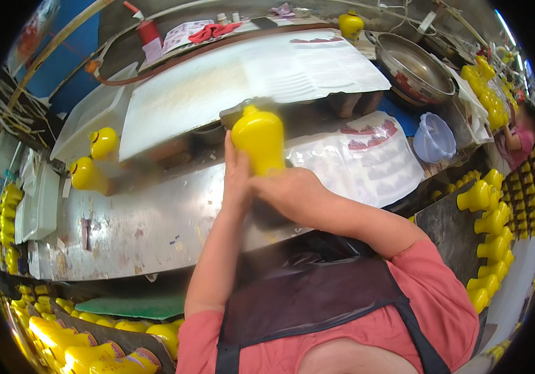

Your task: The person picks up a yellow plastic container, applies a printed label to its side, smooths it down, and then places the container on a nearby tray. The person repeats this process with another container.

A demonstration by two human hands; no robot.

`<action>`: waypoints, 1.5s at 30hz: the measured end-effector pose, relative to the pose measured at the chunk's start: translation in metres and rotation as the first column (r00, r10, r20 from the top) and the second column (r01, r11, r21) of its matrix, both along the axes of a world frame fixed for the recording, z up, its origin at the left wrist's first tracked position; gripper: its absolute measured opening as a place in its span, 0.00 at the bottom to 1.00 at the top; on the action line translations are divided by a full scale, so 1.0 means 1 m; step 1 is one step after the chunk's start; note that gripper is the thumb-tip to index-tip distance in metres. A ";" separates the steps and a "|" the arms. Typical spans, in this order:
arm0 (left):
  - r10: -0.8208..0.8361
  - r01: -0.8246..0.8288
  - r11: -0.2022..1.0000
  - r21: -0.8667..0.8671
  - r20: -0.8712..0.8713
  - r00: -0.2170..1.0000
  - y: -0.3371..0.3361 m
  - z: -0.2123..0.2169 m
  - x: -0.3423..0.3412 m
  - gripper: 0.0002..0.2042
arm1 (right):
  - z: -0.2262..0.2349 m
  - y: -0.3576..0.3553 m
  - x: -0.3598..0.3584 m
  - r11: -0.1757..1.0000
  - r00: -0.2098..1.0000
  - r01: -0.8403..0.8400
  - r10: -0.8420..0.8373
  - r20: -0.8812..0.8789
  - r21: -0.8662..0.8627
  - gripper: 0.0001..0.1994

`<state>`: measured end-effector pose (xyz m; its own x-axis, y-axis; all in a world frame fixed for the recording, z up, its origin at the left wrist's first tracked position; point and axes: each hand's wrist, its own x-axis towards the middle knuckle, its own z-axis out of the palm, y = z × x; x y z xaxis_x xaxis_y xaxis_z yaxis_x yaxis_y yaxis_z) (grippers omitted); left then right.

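Observation:
A glossy yellow vase (pixel 258 138) with a narrow neck is tilted over the steel worktable, its neck pointing away from me. My left hand (pixel 236 171) lies along the vase's left side, fingers stretched up against it and closed on it. Curled at its lower end is my right hand (pixel 292 192), whose fingertips are hidden. Two more yellow vases, one farther back (pixel 103 143) and one nearer (pixel 87 175), are on the left part of the table. Right of my hands, printed sheets (pixel 367 162) lie on the table.
Behind the vase is a raised white board (pixel 217 81) with paper on it. A metal basin (pixel 414 67) and a lilac bucket (pixel 434 138) stand on the right. Yellow vases line racks on both sides. A person (pixel 520 137) is at the far right.

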<state>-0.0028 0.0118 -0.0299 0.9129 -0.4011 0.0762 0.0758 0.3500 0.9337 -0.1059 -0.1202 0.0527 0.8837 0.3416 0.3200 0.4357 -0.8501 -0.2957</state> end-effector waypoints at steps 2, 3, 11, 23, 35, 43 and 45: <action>0.008 -0.008 1.000 -0.027 0.005 1.000 0.000 0.002 0.002 0.29 | 0.000 -0.006 0.004 0.996 0.995 0.025 -0.033 0.097 0.085 0.08; 0.002 -0.002 0.999 -0.033 -0.013 1.000 -0.001 0.003 0.004 0.29 | -0.001 -0.010 0.004 0.992 0.989 0.053 -0.068 0.128 0.116 0.07; 0.076 -0.083 0.986 0.147 0.051 0.996 -0.012 0.007 0.003 0.45 | -0.012 -0.041 -0.001 0.959 0.986 0.114 -0.142 0.089 0.259 0.13; 0.093 -0.089 0.983 0.162 -0.015 0.996 -0.010 -0.001 0.002 0.43 | -0.046 -0.060 0.011 0.873 0.969 0.191 -0.241 0.058 0.448 0.17; 0.116 -0.121 0.978 0.169 0.037 0.993 -0.006 -0.012 0.003 0.39 | -0.041 -0.156 0.024 0.423 0.842 0.531 -0.167 -0.514 0.734 0.13; 0.073 -0.079 0.991 0.111 0.060 0.996 -0.002 -0.017 0.004 0.34 | -0.037 -0.169 0.013 0.536 0.755 0.653 -0.401 -0.519 0.535 0.18; 0.080 -0.086 0.986 0.143 0.047 0.996 -0.003 -0.014 0.003 0.35 | -0.025 -0.181 0.024 0.488 0.785 0.614 -0.460 -0.415 0.621 0.12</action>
